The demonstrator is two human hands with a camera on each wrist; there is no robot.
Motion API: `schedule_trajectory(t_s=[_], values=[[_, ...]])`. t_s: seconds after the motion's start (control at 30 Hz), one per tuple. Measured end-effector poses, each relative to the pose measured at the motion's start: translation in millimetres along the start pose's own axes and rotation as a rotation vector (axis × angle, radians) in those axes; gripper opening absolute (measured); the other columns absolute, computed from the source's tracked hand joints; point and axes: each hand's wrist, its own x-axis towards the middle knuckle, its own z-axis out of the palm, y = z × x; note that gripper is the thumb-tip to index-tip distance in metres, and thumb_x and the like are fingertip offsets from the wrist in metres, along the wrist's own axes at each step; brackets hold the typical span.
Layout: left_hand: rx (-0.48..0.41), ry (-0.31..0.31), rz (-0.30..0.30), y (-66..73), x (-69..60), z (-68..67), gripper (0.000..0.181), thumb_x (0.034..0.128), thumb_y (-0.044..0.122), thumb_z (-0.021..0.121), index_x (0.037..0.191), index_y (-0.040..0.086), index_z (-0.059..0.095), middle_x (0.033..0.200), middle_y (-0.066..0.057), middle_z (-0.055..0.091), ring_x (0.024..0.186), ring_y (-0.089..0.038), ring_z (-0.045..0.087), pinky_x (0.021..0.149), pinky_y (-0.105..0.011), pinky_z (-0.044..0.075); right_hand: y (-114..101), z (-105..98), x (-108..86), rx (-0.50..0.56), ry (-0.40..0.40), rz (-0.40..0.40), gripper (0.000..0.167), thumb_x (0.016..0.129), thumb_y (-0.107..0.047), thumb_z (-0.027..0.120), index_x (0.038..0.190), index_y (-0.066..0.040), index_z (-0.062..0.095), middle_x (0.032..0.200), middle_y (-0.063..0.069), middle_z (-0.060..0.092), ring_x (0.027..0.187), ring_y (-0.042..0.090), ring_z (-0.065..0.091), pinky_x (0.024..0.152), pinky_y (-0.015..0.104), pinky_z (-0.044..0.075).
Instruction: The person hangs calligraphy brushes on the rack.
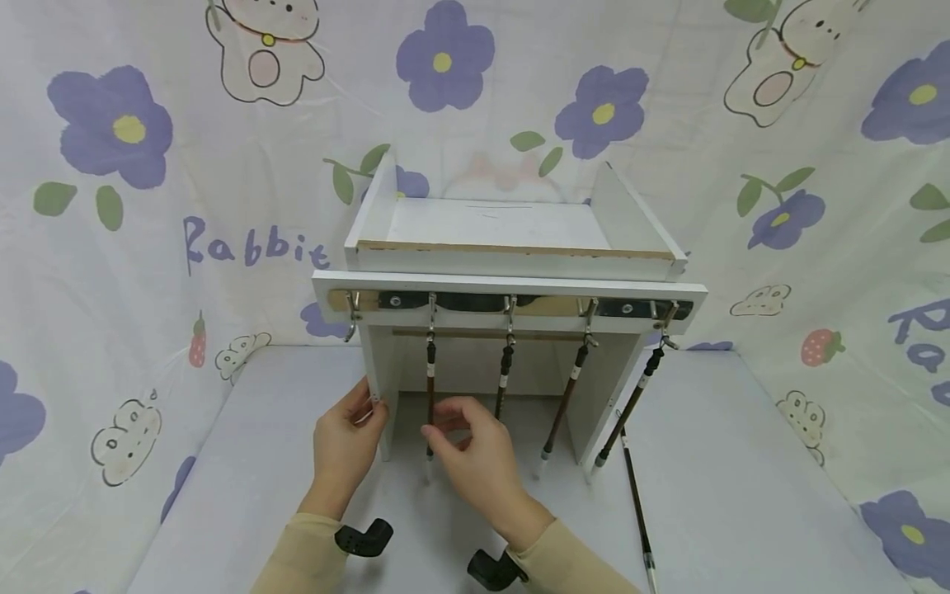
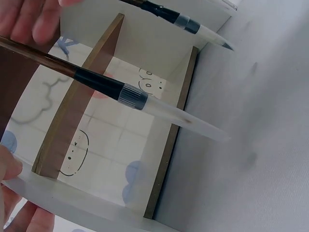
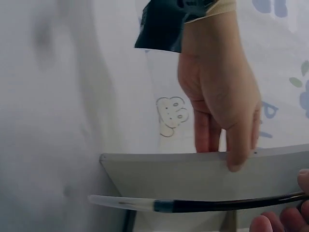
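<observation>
My left hand (image 1: 349,437) grips the front edge of the left side panel (image 3: 178,176) of a white shelf rack (image 1: 512,285). A calligraphy brush (image 1: 431,371) with a brown handle, dark ferrule and pale tip hangs upright from a hook. Around its handle, my right hand (image 1: 478,458) stands with loosely curved fingers, the thumb apart from the fingertips; whether they touch the handle is hard to see. The left wrist view shows the right hand's fingers (image 2: 29,19) close beside this brush. More brushes hang to the right, including one brush (image 1: 570,396) with a similar dark handle.
The leftmost hook (image 1: 352,318) on the rack's front rail carries no brush. Another brush (image 1: 636,495) lies on the white tabletop (image 1: 742,462) right of the rack. Behind stands a cloth (image 1: 245,165) printed with flowers and rabbits. Black wrist cameras sit at both cuffs.
</observation>
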Motion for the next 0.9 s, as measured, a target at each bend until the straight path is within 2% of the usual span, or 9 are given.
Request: schedule_trajectory(t_s=[0.23,0.37,0.57,0.7,0.9], values=[[-0.02,-0.007,-0.006,-2.0,0.8,1.2,0.04,0.0913,0.016,0.066,0.131,0.019,0.062,0.12,-0.001,0.066,0.1,-0.011,0.066,0.079,-0.02,0.055,-9,-37,-11.3,0.015,0.032,-0.152,0.026,0.086,-0.02,0.076,0.109,-0.02,0.064,0.105,-0.01,0.063,0.085,0.009,0.064,0.063,0.027,0.057],[-0.016,-0.01,-0.004,-1.5,0.7,0.0,0.041,0.0915,0.016,0.066,0.132,0.019,0.062,0.12,-0.001,0.066,0.101,-0.012,0.066,0.08,-0.02,0.055,-8,-62,-16.8,-0.01,0.046,-0.191,0.029,0.083,-0.017,0.078,0.109,-0.02,0.064,0.103,-0.011,0.063,0.082,0.009,0.063,0.062,0.027,0.057],[-0.007,-0.018,-0.001,-1.1,1.0,-0.4,0.042,0.0917,0.016,0.066,0.133,0.016,0.06,0.123,-0.003,0.065,0.103,-0.014,0.065,0.081,-0.021,0.055,2,-94,-25.1,-0.111,0.073,-0.227,0.035,0.08,-0.012,0.081,0.11,-0.018,0.064,0.099,-0.008,0.065,0.077,0.009,0.062,0.061,0.027,0.057],[-0.005,-0.016,0.016,-1.0,1.5,-0.4,0.042,0.0919,0.016,0.065,0.134,0.014,0.06,0.123,-0.006,0.064,0.103,-0.017,0.066,0.081,-0.023,0.055,13,-111,-28.9,-0.146,0.077,-0.223,0.034,0.079,-0.011,0.081,0.108,-0.015,0.064,0.097,-0.007,0.065,0.076,0.009,0.062,0.061,0.025,0.056],[-0.016,-0.011,-0.001,-0.7,1.2,-0.3,0.041,0.0912,0.016,0.066,0.132,0.016,0.061,0.121,-0.004,0.066,0.101,-0.013,0.066,0.079,-0.021,0.055,33,-129,-37.9,-0.218,0.089,-0.141,0.032,0.078,-0.019,0.082,0.105,-0.017,0.064,0.093,-0.01,0.065,0.074,0.007,0.062,0.059,0.025,0.056]])
